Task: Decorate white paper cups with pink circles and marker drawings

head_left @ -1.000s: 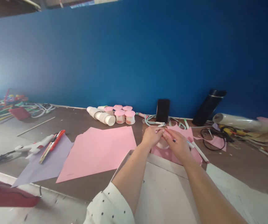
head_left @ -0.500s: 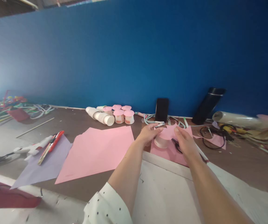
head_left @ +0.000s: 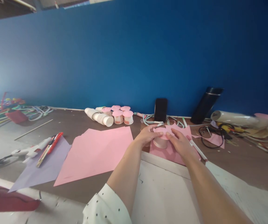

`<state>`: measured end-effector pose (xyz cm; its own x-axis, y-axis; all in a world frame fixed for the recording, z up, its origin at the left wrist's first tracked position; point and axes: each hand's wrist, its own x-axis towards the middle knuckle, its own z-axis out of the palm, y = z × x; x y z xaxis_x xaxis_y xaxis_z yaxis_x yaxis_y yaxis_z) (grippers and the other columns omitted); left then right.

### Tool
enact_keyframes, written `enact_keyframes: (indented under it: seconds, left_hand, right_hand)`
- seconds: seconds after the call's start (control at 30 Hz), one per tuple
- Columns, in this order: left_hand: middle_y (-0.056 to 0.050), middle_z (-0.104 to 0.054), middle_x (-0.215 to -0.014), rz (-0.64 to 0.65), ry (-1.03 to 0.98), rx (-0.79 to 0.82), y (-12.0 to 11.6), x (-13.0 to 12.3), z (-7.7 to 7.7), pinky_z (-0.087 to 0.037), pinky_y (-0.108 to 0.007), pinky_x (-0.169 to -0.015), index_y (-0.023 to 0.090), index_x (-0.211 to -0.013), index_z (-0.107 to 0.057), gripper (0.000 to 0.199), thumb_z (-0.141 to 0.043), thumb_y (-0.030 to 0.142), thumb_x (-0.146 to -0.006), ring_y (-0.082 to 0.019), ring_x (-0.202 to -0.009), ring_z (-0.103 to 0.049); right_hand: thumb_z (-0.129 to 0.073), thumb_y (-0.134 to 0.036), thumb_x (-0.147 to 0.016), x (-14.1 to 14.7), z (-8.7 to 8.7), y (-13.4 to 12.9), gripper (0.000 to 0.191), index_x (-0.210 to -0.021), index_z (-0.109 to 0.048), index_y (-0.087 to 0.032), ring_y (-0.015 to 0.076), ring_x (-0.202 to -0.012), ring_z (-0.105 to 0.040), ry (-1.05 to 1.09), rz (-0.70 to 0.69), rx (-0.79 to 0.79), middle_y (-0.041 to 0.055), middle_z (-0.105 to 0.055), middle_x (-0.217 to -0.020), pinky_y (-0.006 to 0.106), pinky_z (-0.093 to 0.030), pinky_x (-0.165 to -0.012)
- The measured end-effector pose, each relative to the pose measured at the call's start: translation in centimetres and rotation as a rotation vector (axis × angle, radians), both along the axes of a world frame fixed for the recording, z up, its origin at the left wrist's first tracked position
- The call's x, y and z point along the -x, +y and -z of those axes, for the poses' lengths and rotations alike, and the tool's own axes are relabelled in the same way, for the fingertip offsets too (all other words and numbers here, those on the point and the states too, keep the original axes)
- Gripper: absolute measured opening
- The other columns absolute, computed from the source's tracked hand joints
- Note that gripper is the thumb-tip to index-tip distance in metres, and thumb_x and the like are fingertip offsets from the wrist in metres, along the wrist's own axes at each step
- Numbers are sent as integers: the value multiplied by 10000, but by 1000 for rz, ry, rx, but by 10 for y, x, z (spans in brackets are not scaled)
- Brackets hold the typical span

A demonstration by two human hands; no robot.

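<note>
A white paper cup (head_left: 160, 143) stands on a pink sheet in front of me, with a pink paper disc (head_left: 161, 133) across its top. My left hand (head_left: 146, 136) grips the disc's left edge, thumb on the paper and fingers curled behind. On the right edge, the thumb and fingers of my right hand (head_left: 179, 141) hold the same disc. Fingers partly hide the cup's sides. Further back to the left stand several similar cups (head_left: 128, 118) with pink discs on top.
White paper cups (head_left: 100, 118) lie nested on their side. Pink sheets (head_left: 98, 152), a purple sheet (head_left: 38, 169), a red box cutter (head_left: 50, 148) and a glue gun (head_left: 32, 151) lie left. A phone (head_left: 160, 109), dark bottle (head_left: 206, 105) and marker (head_left: 197, 149) are at right.
My right hand has moved left and inward, bringing the pink disc squarely over the cup. The black scissors handle seen beside it before is now hidden behind the hand.
</note>
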<state>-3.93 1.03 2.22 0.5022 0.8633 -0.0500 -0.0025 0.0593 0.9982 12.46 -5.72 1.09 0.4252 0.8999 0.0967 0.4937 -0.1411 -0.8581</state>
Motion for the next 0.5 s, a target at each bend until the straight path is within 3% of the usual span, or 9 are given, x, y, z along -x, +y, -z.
enact_keyframes:
  seconds: [0.5]
  left_hand:
    - [-153, -615, -1281, -25, 55, 25, 4, -3, 6, -446, -351, -988, 125, -1315, -546, 749, -820, 337, -652, -274, -1151, -584]
  right_hand:
    - [-590, -569, -793, 0, -1, 0, 672, -1324, -568, -157, 285, -1262, -514, 12, -15, 20, 119, -548, -1380, 402, -387, -1083]
